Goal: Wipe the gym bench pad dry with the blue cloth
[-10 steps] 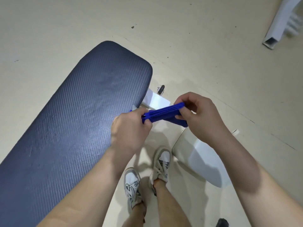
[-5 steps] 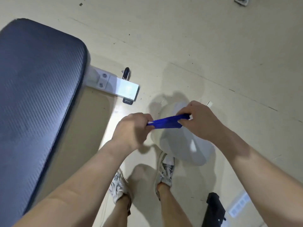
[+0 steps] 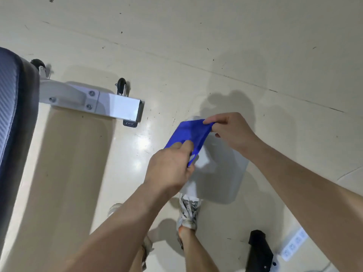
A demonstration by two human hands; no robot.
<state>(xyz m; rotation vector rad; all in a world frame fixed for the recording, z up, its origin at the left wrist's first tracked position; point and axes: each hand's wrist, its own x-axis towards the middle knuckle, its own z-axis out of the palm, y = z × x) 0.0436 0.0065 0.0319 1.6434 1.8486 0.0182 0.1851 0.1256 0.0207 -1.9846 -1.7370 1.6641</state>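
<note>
Hands first: the left hand is closed on the near-left end of the blue cloth, and the right hand pinches its far-right corner between thumb and fingers; the cloth hangs taut between them in mid-air, its long axis running from about seven o'clock to one o'clock, touching nothing but the two hands. The pad lies well apart at nine o'clock from the cloth, only its dark textured edge showing at the left border; the left hand is the nearer of the two, so by my judgement the coming wipe calls for a swing of both arms leftward, the left leading. Between cloth and pad sits the white frame of the bench with a small black wheel behind it; under the hands a pale grey sheet lies flat on the floor, which is cream, glossy and scuffed; at five o'clock a black object and a power strip rest by the wall side.
</note>
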